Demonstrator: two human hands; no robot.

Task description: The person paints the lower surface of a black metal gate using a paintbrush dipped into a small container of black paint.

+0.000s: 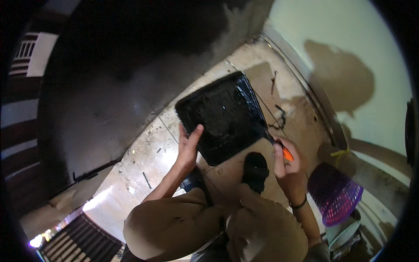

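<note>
A black square tray (214, 113) is tilted up in front of my knees, its inside dull and grimy with shiny wet-looking streaks along the right wall. My left hand (190, 146) grips its lower left edge, thumb over the rim and fingers behind. My right hand (289, 161) is closed round the orange handle of a tool (287, 153). The tool's dark end reaches the tray's lower right edge; its exact kind is hard to make out against the black.
A purple openwork plastic basket (335, 192) lies tipped beside my right arm, near the pale wall (349, 52). Dark scraps (281, 117) and dirt are scattered over the tiled floor (150, 144). A large dark panel (109, 87) fills the left, with a slatted rack (83, 240) below it.
</note>
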